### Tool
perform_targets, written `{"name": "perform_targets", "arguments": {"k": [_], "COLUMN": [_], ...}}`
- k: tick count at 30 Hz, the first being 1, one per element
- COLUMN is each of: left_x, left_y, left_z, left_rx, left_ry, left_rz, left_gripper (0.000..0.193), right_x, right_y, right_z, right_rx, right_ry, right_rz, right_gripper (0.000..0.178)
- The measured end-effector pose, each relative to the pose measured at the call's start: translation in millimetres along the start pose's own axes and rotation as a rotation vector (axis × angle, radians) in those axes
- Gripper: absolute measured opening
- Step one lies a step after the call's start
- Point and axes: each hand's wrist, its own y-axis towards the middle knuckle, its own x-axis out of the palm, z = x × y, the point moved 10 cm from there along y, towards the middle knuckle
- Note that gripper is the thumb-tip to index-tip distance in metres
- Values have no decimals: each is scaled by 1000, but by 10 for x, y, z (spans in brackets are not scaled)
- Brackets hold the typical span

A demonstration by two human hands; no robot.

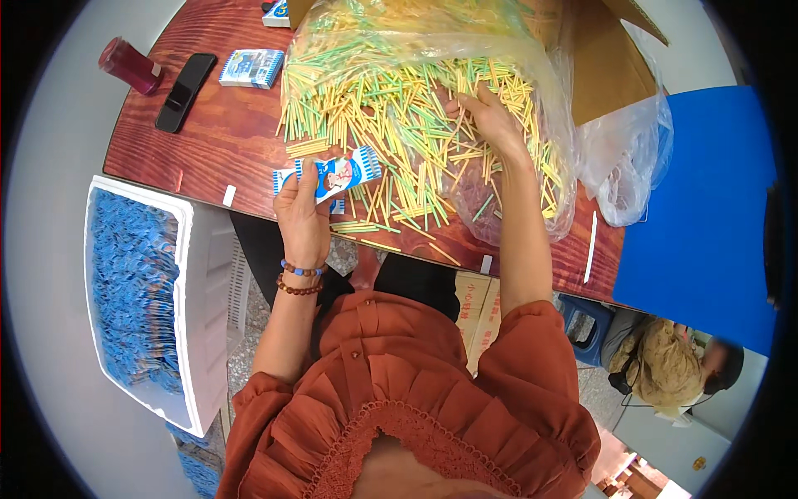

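Note:
My left hand [301, 208] is closed around a few small flat blue-and-white packets [339, 176], fanned between thumb and fingers above the table's near edge. Loose, thin yellow and green sticks [366, 125] lie in a large heap in front of me, spilling out of a clear plastic bag [540, 83]. Into the right part of this heap reaches my right hand [490, 121], its fingers curled down on some sticks. Its fingertips are partly hidden among them.
On the reddish wooden table [224, 141] lie a black phone [184, 93], a red jar [130, 66] and a blue-and-white pack [251, 68]. A white foam box [187, 316] full of blue packets stands at left. To the right are a blue panel [698, 208] and a seated person [669, 362].

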Motion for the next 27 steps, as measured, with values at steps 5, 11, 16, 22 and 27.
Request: {"name": "perform_targets", "arguments": {"k": [5, 11, 16, 22, 27], "left_x": [39, 58, 33, -30, -24], "left_y": [7, 1, 27, -51, -24], "left_z": [-23, 18, -134, 62, 19], "left_rx": [-10, -9, -73, 25, -37], "left_ry": [10, 27, 26, -24, -30], "left_rz": [2, 25, 56, 37, 72], "left_gripper": [18, 18, 20, 21, 22], "right_x": [139, 210, 345, 380, 228], "right_y": [-207, -358, -556, -701, -740], "right_z": [-6, -348, -185, -493, -480], "right_rx": [-16, -190, -441, -486, -418], "right_ry": [645, 731, -197, -105, 274], "right_rz": [-48, -14, 222, 162, 180], "right_gripper": [44, 22, 37, 24, 25]}}
